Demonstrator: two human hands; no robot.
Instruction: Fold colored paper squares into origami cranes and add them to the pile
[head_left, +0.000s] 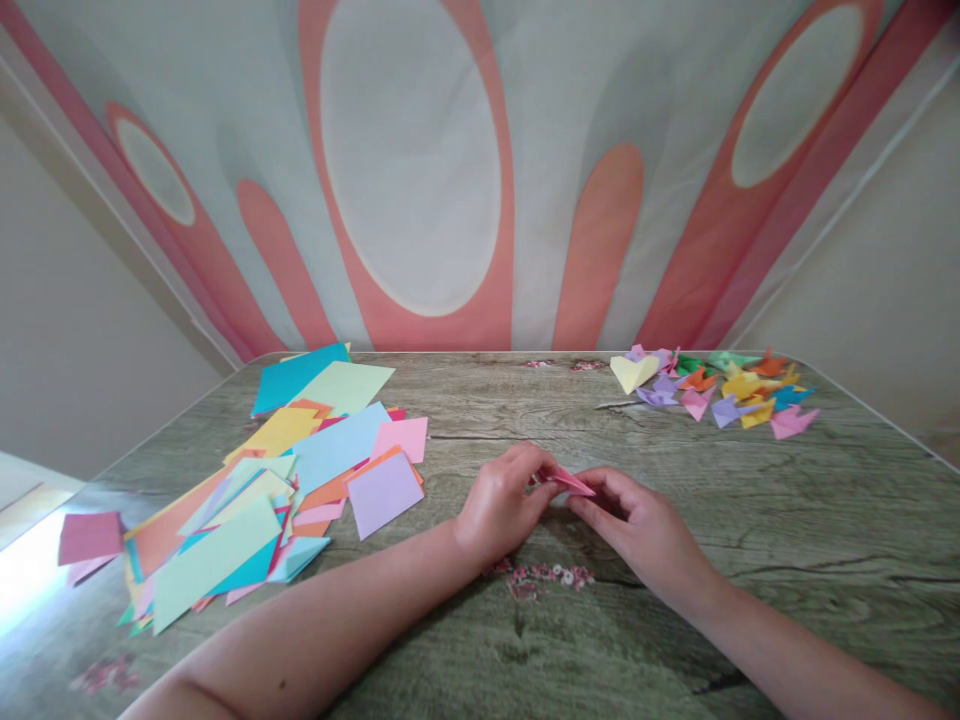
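A small folded pink paper [576,483] is held between both hands, a little above the middle of the table. My left hand [504,500] pinches its left end between thumb and fingers, and those fingers partly cover it. On the right end, the thumb and fingertips of my right hand [637,515] close on the narrow tip. The paper looks slim and pointed; its finer folds are too small to make out.
The wood-patterned table [480,640] carries a spread of coloured paper sheets [217,560] at the left. Several small folded paper figures [742,385] and a pale yellow heart shape [634,373] lie at the back right. A patterned sheet [412,150] hangs behind.
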